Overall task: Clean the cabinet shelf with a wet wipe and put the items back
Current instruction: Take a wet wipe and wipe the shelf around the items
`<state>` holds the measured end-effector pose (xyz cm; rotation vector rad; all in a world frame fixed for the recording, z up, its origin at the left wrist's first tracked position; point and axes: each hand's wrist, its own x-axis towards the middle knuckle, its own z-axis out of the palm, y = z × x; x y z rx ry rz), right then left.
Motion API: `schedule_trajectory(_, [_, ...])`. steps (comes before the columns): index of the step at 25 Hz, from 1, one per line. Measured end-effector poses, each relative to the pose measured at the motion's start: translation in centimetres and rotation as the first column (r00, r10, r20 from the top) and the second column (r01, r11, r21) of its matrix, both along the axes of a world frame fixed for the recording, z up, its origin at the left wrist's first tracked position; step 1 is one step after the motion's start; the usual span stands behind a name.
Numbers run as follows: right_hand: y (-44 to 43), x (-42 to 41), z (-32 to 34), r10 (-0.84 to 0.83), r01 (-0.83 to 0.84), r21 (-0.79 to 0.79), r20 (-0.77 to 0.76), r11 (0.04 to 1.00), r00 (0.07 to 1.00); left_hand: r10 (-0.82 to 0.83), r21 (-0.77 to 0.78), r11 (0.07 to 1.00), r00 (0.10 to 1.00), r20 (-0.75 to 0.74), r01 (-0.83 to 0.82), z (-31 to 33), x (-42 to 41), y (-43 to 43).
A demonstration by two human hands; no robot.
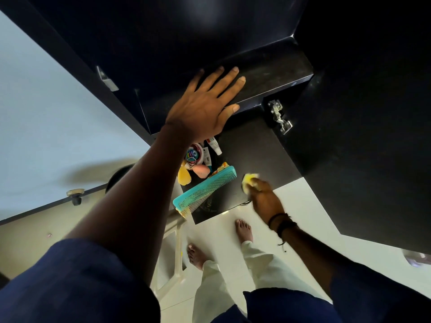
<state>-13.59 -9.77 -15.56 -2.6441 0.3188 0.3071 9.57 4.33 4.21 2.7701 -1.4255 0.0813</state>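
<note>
My left hand [207, 101] lies flat with spread fingers on the bare upper black cabinet shelf [275, 73]. My right hand [263, 194] pinches a crumpled yellow wipe [249, 180] against the lower black shelf [254, 157]. On that lower shelf, left of the wipe, lie a teal comb [205, 191], a white tube [215, 146], a small round tin [194, 155], a pink sponge [201, 171] and a yellow item [184, 177], partly hidden under my left wrist.
The open cabinet door [363, 159] stands at the right, hung on a metal hinge [278, 116]. A light door with a knob [75, 194] is at the left. A white plastic stool [172, 252] and bare feet are on the tiled floor below.
</note>
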Motion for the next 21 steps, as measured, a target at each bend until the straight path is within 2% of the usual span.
schedule_trajectory(3, [-7.9,1.0,0.2,-0.233,0.224,-0.180,-0.032,0.958,0.972,0.002,-0.006,1.000,1.000,0.008,-0.002,0.0,0.1,0.0])
schedule_trajectory(5, [-9.0,2.7,0.4,-0.276,0.261,-0.204,-0.047,0.943,0.960,0.004,-0.007,1.000,1.000,0.007,-0.004,0.0,0.0,-0.1])
schedule_trajectory(6, [-7.8,3.5,0.6,-0.250,0.241,-0.197,-0.022,0.950,0.968,0.005,-0.007,1.000,1.000,0.006,-0.005,0.0,-0.1,0.0])
schedule_trajectory(7, [-6.0,4.3,0.2,-0.155,0.157,-0.167,0.024,0.973,0.988,0.005,-0.008,1.000,1.000,0.011,-0.005,0.0,-0.1,0.1])
schedule_trajectory(9, [-2.1,5.1,-0.6,0.124,-0.113,-0.078,0.141,0.990,0.982,0.005,-0.014,1.000,1.000,0.007,-0.004,0.1,-0.1,0.1])
schedule_trajectory(10, [-0.9,5.3,-0.6,0.242,-0.241,-0.028,0.129,0.970,0.962,0.005,-0.017,1.000,1.000,-0.001,-0.005,0.2,-0.1,0.0])
schedule_trajectory(11, [-0.5,5.7,-0.3,0.291,-0.296,0.023,0.113,0.955,0.950,0.008,-0.016,1.000,1.000,-0.005,-0.008,0.2,-0.1,0.0])
schedule_trajectory(13, [-2.3,7.6,0.8,0.126,-0.138,0.107,0.108,0.985,0.986,0.011,-0.015,1.000,1.000,0.001,-0.011,0.2,-0.1,0.0])
schedule_trajectory(15, [-4.4,9.7,1.5,-0.084,0.082,0.119,0.015,0.990,0.996,0.008,-0.015,1.000,1.000,0.008,-0.008,0.0,0.0,0.0])
schedule_trajectory(16, [-4.6,10.7,2.3,-0.138,0.142,0.121,-0.046,0.982,0.989,0.009,-0.013,1.000,1.000,0.012,-0.008,-0.1,0.0,0.0])
schedule_trajectory(18, [-2.8,12.1,3.9,-0.087,0.104,0.169,-0.106,0.980,0.991,0.013,-0.017,1.000,1.000,0.009,-0.013,0.0,0.0,0.0])
schedule_trajectory(21, [1.2,11.5,5.2,0.108,-0.088,0.207,-0.088,0.974,0.990,0.015,-0.020,1.000,1.000,-0.001,-0.015,0.0,0.1,-0.1])
